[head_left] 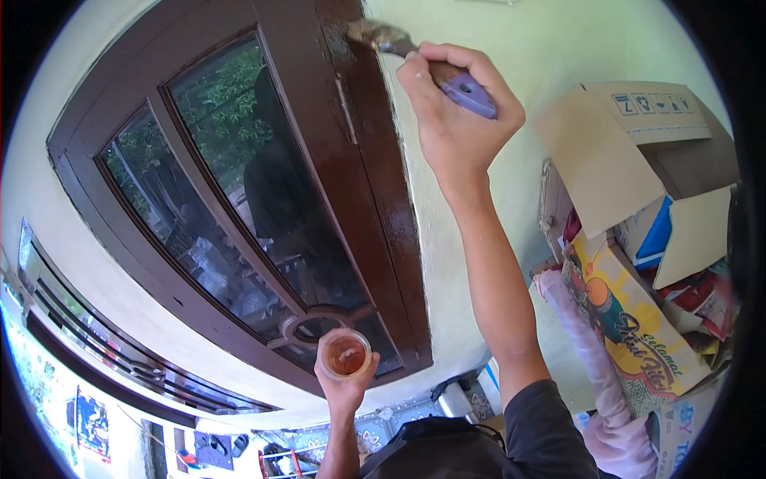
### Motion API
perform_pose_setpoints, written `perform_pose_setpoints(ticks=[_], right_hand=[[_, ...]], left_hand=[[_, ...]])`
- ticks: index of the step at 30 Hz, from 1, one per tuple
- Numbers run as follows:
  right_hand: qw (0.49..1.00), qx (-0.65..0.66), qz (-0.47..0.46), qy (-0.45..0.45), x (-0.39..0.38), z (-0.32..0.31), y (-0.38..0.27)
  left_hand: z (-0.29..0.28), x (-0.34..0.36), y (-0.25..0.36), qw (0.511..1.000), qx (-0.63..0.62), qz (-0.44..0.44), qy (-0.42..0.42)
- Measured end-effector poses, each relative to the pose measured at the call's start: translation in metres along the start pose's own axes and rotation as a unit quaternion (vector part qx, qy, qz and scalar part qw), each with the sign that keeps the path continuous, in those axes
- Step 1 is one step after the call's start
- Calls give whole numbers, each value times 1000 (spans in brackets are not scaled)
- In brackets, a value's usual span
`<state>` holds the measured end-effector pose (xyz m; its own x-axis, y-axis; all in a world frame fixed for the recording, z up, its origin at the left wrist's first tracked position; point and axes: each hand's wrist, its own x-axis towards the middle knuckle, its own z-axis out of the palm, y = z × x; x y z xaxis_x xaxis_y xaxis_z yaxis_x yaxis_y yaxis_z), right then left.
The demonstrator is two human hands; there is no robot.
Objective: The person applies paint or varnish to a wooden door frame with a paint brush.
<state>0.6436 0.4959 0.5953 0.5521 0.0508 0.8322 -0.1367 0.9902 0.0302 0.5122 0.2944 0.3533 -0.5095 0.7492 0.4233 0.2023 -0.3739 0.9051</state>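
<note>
A paintbrush with a purple handle [469,93] is gripped in my right hand [465,132], raised high at the top of the view. Its bristles [381,36] meet the dark brown wooden frame [363,160] close to where the frame borders the pale green wall. Glossy, wet-looking patches show along this side of the frame. Lower down, my left hand [341,387] is wrapped round a clear cup [349,354] of amber-brown liquid, just in front of the window's lower part. A metal hinge [345,110] sits on the frame left of my right forearm.
Reflective glass panes [239,152] fill the brown window. Open cardboard boxes [602,160] with assorted items are stacked at the right, beside a yellow printed carton [630,319] and a rolled pinkish cloth [586,351]. Sandals [215,447] and a patterned tile floor [375,435] appear at the bottom.
</note>
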Motion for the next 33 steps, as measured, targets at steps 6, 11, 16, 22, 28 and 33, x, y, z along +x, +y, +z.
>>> perform_pose_setpoints(ticks=[6, 11, 16, 22, 28, 33], right_hand=[[988, -86, 87, -90, 0, -8, -28], [996, -49, 27, -64, 7, -1, -10], [975, -120, 141, -119, -4, -22, -31], [997, -18, 21, -66, 4, -12, -10], [969, -80, 190, -136, -10, -38, -36], [995, 35, 62, -63, 51, 10, -24]], left_hand=[[-5, 4, -3, 999, 37, 31, 9], [0, 7, -2, 1000, 1, 11, 10], [-1, 6, -12, 1000, 12, 21, 9], [3, 8, -2, 1000, -3, 9, 20], [2, 2, -10, 999, 37, 7, 2], [3, 2, 9, 1000, 2, -7, 27]])
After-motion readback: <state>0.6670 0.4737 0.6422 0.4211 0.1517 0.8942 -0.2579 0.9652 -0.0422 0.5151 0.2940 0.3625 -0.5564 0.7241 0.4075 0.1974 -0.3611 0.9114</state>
